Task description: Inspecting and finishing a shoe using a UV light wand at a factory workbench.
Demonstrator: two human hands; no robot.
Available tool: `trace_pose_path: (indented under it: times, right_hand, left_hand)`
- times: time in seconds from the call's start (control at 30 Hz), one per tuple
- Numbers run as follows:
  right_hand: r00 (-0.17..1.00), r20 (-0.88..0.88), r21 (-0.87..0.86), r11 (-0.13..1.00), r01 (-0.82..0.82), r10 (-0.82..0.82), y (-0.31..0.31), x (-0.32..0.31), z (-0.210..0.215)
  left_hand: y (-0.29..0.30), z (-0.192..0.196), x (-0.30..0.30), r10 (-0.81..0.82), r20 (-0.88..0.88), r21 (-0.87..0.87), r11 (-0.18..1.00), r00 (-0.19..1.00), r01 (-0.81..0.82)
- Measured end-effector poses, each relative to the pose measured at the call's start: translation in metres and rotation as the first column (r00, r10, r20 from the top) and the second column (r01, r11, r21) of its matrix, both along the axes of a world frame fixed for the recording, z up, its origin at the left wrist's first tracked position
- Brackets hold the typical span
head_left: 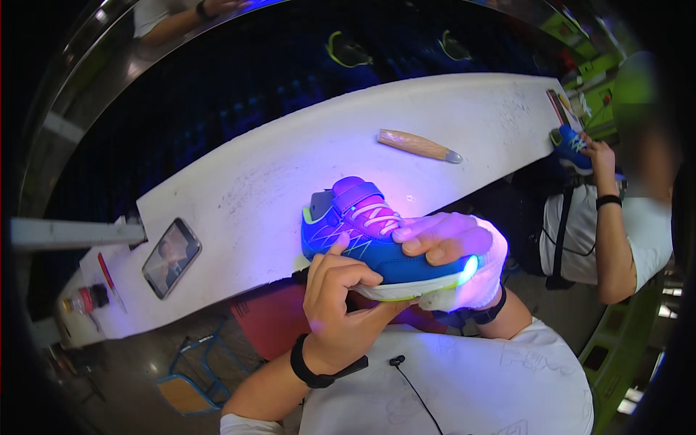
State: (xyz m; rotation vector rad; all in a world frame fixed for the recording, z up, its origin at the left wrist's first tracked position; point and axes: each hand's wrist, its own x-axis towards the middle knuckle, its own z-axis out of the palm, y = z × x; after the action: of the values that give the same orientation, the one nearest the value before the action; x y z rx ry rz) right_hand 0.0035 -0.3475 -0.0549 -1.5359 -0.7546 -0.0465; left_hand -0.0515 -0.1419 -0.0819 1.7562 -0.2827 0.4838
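Observation:
A blue sneaker (pixel 344 239) with white laces, a strap and a white sole is held above the near edge of the bench, its toe pointing right. My left hand (pixel 341 286) is closed on the sole side near the heel and middle, thumb under the sole. My right hand (pixel 464 250), in a white glove with bare fingertips, grips the toe from above and the right. A bright bluish glow shows at the toe edge, and violet light falls over the upper and my right hand. The source of that light cannot be made out.
On the white bench (pixel 275 145) lie a wooden-handled tool (pixel 417 145) with a metal tip, a phone (pixel 172 257), a red-handled thin tool (pixel 109 275) and a small bottle (pixel 83 299). At the right a co-worker (pixel 616 217) holds another blue shoe (pixel 571 147). A blue-framed chair (pixel 192 391) stands lower left.

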Motion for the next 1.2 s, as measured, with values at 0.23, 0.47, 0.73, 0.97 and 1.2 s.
trace_pose_path:
  times: [0.23,0.47,0.73,0.97,1.2]
  right_hand:
    - [0.887,-0.453,0.541,0.817,0.199,0.084,-0.035,0.005,-0.089]
    - [0.939,-0.111,-0.332,0.903,0.272,-0.324,-0.058,0.005,-0.041]
    - [0.965,0.099,-0.633,0.733,0.250,-0.244,-0.045,0.024,-0.039]
    - [0.728,-0.655,0.007,0.963,0.271,-0.200,-0.006,0.049,-0.065]
    - [1.000,0.004,0.155,0.988,-0.005,0.004,0.079,0.049,0.016]
  left_hand:
    - [0.011,0.000,0.034,-0.094,-0.075,0.642,0.757,0.993,0.121]
    - [0.008,0.002,0.056,-0.236,-0.141,0.718,0.644,0.962,0.263]
    - [0.035,-0.012,0.067,-0.149,-0.178,0.662,0.713,0.973,0.231]
    - [0.112,0.023,0.064,-0.199,-0.279,0.245,0.931,0.940,0.270]
    - [0.096,0.089,0.034,-0.110,0.123,0.464,0.885,0.986,0.041]
